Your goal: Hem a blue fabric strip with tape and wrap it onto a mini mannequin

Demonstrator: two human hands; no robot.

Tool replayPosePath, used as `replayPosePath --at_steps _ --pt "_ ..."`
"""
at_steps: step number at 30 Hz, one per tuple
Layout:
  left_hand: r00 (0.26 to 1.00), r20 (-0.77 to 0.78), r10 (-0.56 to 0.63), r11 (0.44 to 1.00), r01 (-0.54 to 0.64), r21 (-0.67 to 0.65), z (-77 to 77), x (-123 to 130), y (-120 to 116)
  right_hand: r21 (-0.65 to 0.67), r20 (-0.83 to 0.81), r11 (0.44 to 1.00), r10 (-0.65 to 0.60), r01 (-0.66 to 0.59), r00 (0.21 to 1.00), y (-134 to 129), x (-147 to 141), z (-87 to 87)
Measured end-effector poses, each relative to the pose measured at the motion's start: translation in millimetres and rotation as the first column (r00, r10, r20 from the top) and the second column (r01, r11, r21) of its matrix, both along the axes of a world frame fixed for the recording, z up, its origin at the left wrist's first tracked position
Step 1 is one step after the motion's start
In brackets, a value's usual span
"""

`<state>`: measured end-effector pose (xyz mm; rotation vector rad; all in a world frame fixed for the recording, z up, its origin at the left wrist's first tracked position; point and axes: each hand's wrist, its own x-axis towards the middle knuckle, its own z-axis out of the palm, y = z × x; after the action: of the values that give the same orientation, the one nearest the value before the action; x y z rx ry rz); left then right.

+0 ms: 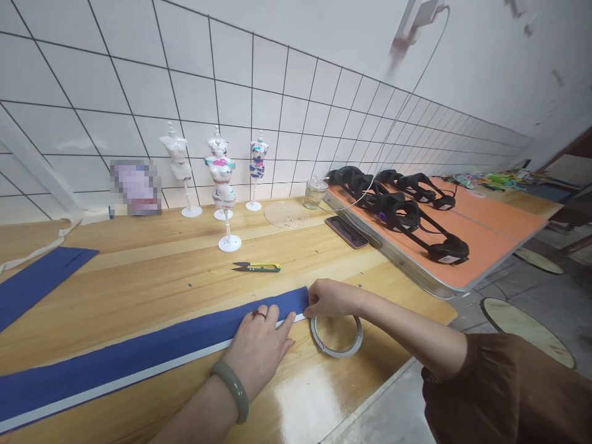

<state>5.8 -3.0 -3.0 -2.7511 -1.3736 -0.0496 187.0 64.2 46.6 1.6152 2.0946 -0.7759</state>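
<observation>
A long blue fabric strip [176,336] lies across the wooden table with white tape [124,377] along its near edge. My left hand [259,345] rests on the strip and tape with fingers stretched out; a ring and a green bangle are on it. At the strip's right end my right hand [330,298] is closed, its fingertips pinched on the tape and hiding the exact grip. The tape roll [340,354] lies on the table just below my right hand. Beyond the strip lie thread snips [256,267] with yellow and green handles.
Several small mannequins [222,185] stand near the tiled wall. Behind are a round clear dish [285,216], a glass [315,194] and a phone [346,232]. Black headsets [402,213] sit on an orange table [485,216] at right. Another blue piece [41,280] lies left.
</observation>
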Motion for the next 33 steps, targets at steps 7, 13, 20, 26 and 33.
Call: replayPosePath --at_steps 7,13,20,26,33 --pt "1.000 -0.004 -0.015 1.000 0.015 -0.019 0.4 -1 0 -0.006 0.027 1.000 0.014 -0.014 1.000 4 5 -2.9" --pt "1.000 -0.012 -0.014 0.998 0.014 -0.063 4.2 5 7 -0.021 -0.012 1.000 0.021 -0.021 1.000 12 17 -6.0" --pt "1.000 -0.006 -0.016 0.993 0.015 -0.114 11.3 19 11 -0.002 -0.019 1.000 0.030 -0.030 0.999 14 25 -2.8" --pt "1.000 0.009 -0.016 0.991 0.018 -0.135 8.0 28 13 0.077 0.079 0.997 0.013 -0.019 0.997 12 20 4.6" --pt "1.000 0.001 -0.015 0.990 0.015 -0.138 6.0 29 13 0.103 0.139 0.993 0.038 -0.052 0.990 10 14 8.6"
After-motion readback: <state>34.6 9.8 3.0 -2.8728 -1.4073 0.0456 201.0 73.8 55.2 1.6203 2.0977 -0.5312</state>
